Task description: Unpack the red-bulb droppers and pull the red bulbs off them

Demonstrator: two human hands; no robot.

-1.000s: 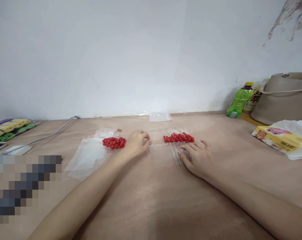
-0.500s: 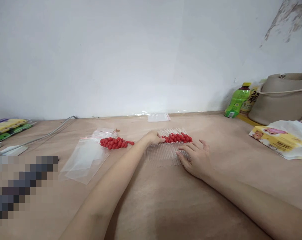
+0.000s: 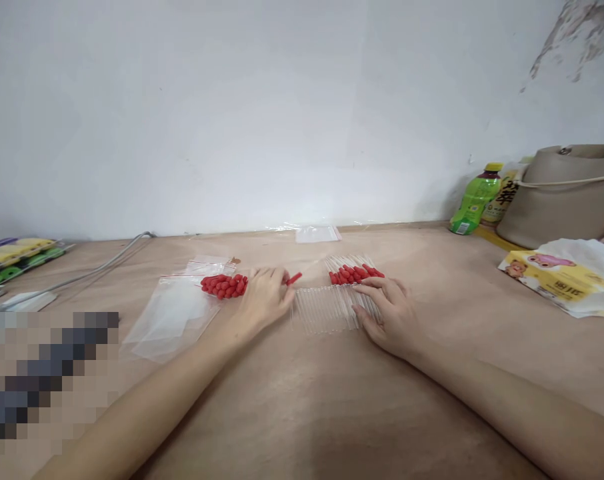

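Left hand (image 3: 265, 295) pinches a red piece (image 3: 295, 278); right hand (image 3: 389, 308), half-open, overlies tubes (image 3: 325, 311); pack lettering (image 3: 573, 285) is blurred.

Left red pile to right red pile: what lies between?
In the head view, the left hand, with a red tip jutting from it; then a stretch of brown tabletop.

The brown tabletop (image 3: 277, 420) carries clear plastic bags (image 3: 165, 323) with a heap of red pieces (image 3: 222, 287) at their edge, a row of clear tubes (image 3: 325, 311), red-tipped sticks (image 3: 356, 274) just behind it, a grey cable (image 3: 115, 259), a green bottle (image 3: 475, 205) and a yellow tissue pack (image 3: 562, 277).
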